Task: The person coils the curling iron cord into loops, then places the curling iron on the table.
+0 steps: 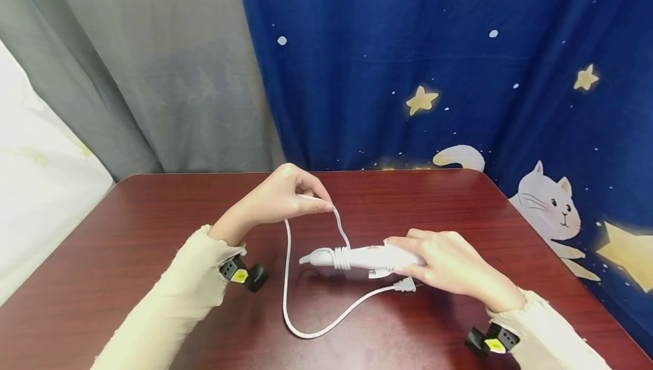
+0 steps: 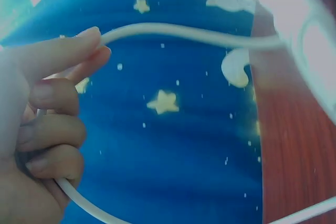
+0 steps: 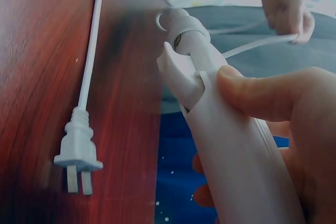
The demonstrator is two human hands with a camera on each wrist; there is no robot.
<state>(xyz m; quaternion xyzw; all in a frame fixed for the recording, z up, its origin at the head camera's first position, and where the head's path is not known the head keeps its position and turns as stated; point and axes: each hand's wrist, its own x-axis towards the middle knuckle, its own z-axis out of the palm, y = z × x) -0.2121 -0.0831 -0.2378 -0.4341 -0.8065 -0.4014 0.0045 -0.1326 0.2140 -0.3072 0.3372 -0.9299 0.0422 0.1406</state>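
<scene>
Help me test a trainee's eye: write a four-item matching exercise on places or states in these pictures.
1. White two-pronged plastic plug
2. Thin white cord
3. Long white plastic appliance
4. Blue star-patterned fabric curtain

A. Gripped by the right hand
B. Behind the dark-red wooden table
C. Untouched, prongs bare
D. Pinched by the left hand

Pairs: 1-C; 2-D; 3-A; 4-B

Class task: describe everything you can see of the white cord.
The white cord is slim, smooth, round and plastic-looking. Several turns wrap the white appliance near its tapered end; from there a free stretch rises to the left hand, which pinches it. Beyond that grip it drops, then sweeps in a loose curve toward the right hand, ending in a white plug with two flat, metal-looking prongs, plugged into nothing.
</scene>
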